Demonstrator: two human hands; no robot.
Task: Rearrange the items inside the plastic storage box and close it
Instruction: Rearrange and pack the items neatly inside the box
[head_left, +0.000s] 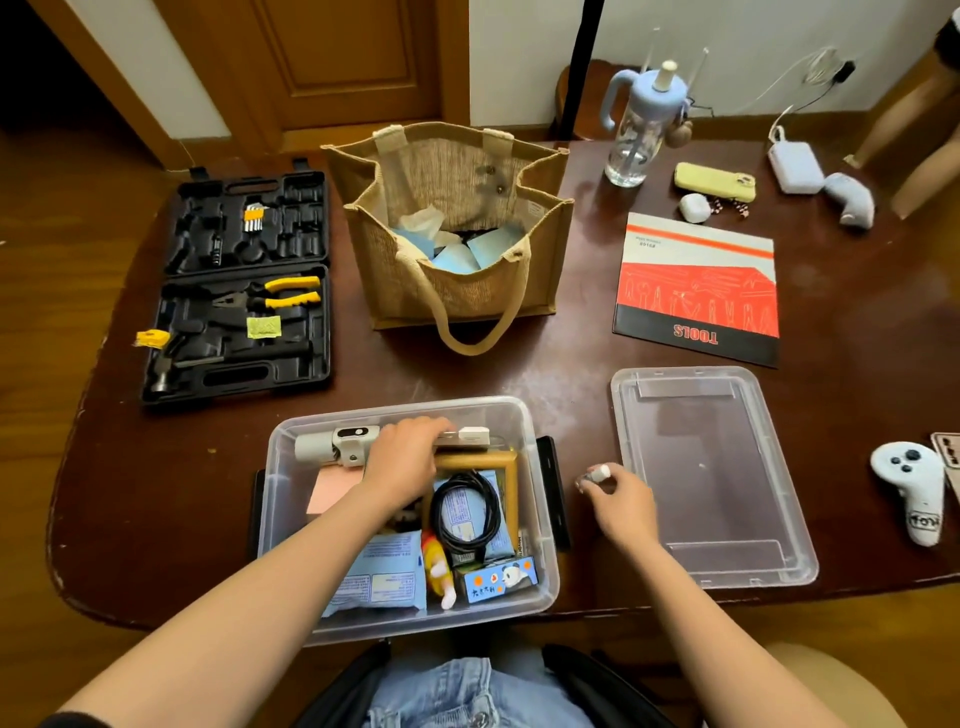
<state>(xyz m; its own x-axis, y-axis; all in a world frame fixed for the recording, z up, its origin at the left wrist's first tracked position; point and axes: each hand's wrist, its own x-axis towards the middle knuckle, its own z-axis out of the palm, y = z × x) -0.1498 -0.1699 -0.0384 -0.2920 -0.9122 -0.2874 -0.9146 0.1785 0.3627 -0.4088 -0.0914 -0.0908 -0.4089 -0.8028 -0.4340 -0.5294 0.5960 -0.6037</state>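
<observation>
The left hand's fingers (441, 427) closed over a flat white device (470, 435) at the far wall of the plastic storage box (540, 519), likely repositioning it. The right hand (621, 501) pinched a small white object (600, 473) above the surface (519, 374), with the lid (779, 571) lying alongside, not yet fitted.

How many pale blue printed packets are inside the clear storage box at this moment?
2. One blue packet lies at the near left of the storage box; the other blue packet sits mid-box inside the wooden frame, under a coiled black cable. More may be hidden beneath.
</observation>
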